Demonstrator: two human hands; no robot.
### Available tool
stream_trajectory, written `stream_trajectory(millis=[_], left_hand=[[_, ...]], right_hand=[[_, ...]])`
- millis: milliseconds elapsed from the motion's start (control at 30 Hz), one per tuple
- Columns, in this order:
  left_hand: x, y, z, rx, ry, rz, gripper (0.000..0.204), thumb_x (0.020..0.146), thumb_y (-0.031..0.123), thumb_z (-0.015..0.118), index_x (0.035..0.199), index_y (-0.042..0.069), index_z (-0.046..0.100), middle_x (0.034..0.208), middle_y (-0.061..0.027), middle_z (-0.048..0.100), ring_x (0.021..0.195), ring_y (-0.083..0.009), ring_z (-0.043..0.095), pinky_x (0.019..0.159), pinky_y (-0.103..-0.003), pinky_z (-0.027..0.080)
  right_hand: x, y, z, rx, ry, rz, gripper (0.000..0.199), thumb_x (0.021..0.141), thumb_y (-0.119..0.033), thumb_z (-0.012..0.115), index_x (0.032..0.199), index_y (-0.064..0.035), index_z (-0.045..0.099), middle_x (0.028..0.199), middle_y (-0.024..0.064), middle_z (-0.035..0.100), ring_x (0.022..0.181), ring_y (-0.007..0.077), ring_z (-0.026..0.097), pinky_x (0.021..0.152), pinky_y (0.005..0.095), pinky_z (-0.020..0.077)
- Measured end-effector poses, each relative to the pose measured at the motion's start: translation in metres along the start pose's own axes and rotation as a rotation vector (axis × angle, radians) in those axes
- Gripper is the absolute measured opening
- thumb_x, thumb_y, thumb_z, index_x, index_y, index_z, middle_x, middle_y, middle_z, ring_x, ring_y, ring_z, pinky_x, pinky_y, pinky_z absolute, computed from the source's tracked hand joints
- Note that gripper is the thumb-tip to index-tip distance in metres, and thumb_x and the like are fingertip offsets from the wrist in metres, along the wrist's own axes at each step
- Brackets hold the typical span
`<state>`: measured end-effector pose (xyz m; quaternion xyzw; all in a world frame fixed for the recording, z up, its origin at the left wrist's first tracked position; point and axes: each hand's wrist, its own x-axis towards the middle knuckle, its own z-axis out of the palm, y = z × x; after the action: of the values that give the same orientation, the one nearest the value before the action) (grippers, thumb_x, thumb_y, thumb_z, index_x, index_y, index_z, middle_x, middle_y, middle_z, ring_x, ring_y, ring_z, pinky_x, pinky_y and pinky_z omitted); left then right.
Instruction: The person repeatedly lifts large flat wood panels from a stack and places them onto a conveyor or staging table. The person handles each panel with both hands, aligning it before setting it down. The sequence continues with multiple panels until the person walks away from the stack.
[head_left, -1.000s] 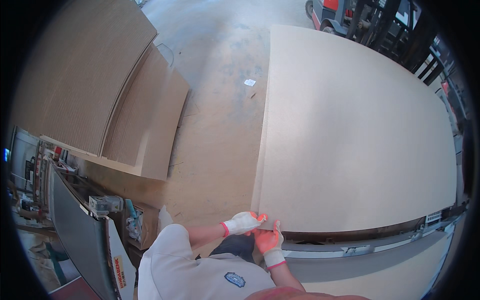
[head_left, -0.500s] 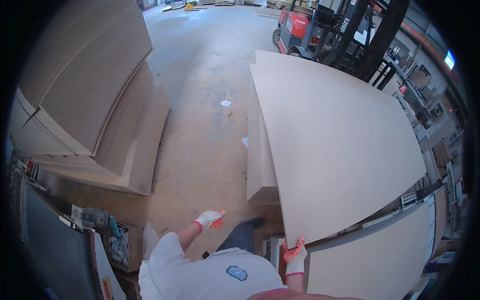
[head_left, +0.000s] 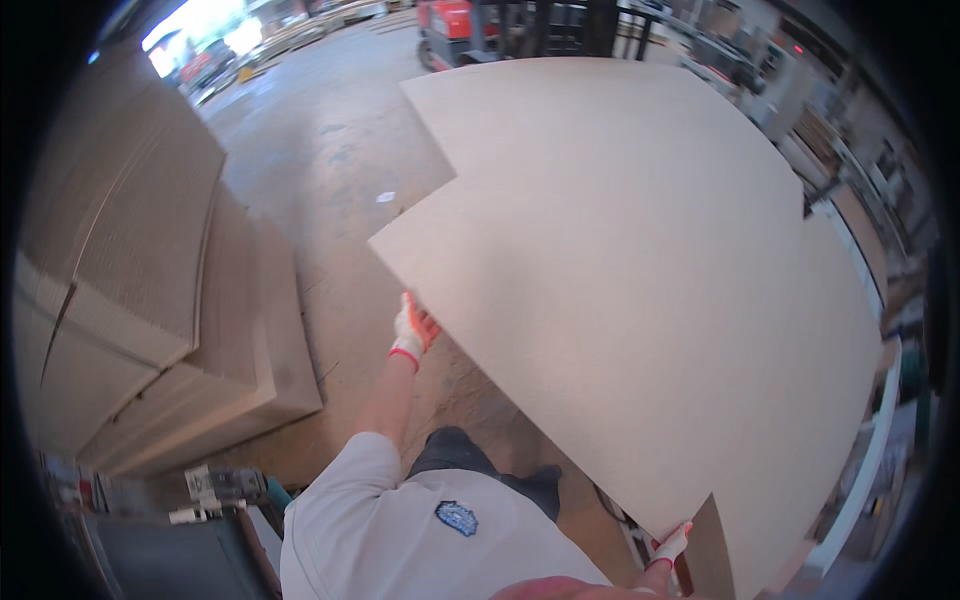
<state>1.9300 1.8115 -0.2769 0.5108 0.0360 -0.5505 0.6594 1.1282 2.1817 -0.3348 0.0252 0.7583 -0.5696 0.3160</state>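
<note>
A large pale wood-fibre board lies slantwise over a stack of similar boards, and part of its outline blends into the boards around it. My right hand, in a white and orange work glove, is closed on the board's near corner. Its fingers are partly hidden at the edge. My left hand, gloved alike, is at the board's left edge with thumb raised and fingers apart. Whether it touches the edge, I cannot tell.
Tall stacks of brown boards stand to the left. A red forklift is at the far end behind the board stack. Machine parts sit at lower left. A small white scrap lies on the floor.
The board has swung round, its far-left corner now sticking out over the floor. My left hand has risen and reached forward to its edge; my right still grips the near corner. The view has turned.
</note>
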Motion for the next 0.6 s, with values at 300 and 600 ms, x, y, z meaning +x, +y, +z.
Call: stream_trajectory(millis=[300,600], left_hand=[[-0.048,0.096,-0.174,0.083,-0.399,-0.027,0.070,0.107,0.057,0.048,0.159,0.010,0.043,0.160,-0.0086,0.049,0.145,-0.0338,0.048,0.122,-0.053,0.037],[-0.031,0.117,-0.223,0.141,-0.022,-0.006,0.068,0.106,0.053,0.060,0.163,0.023,0.039,0.163,0.0018,0.044,0.146,-0.0227,0.047,0.119,-0.051,0.041]], right_hand=[[-0.266,0.189,-0.133,0.083,0.586,-0.176,0.055,0.108,-0.047,0.056,0.129,0.0025,0.067,0.120,0.0123,0.073,0.104,0.0262,0.069,0.088,0.0361,0.0567],[-0.228,0.184,-0.011,-0.189,0.259,-0.030,0.059,0.107,-0.052,0.052,0.136,-0.0021,0.064,0.128,0.0104,0.070,0.111,0.0263,0.066,0.095,0.0374,0.0527]])
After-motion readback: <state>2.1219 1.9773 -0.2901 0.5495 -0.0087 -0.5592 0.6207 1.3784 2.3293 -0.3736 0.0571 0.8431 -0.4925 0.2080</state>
